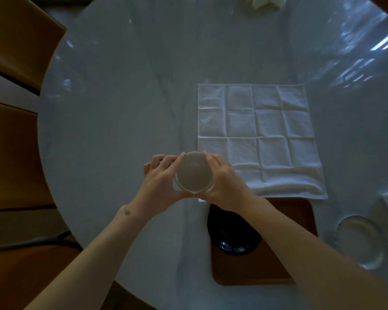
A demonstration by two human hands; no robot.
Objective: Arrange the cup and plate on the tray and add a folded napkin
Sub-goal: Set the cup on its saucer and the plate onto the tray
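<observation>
Both hands' grip holds the cup (194, 171) beside the unfolded napkin (257, 135), above the tray (300, 220).

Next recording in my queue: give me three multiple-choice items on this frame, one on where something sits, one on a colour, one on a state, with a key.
1. Where is the dark plate?
A. On the wooden tray
B. On the napkin
C. On a chair

2. What colour is the napkin?
A. Red
B. White
C. Black

3. In what state is the napkin?
A. Rolled into a tube
B. Tucked inside the cup
C. Spread open on the table, its near edge doubled over

Key: 1 A, the plate lies in the tray's far left corner. 2 B, the cloth is white with a grid of creases. 3 C, it lies flat beyond the tray, while the left hand and right hand hold the cup between them above the table, left of the napkin.
</observation>
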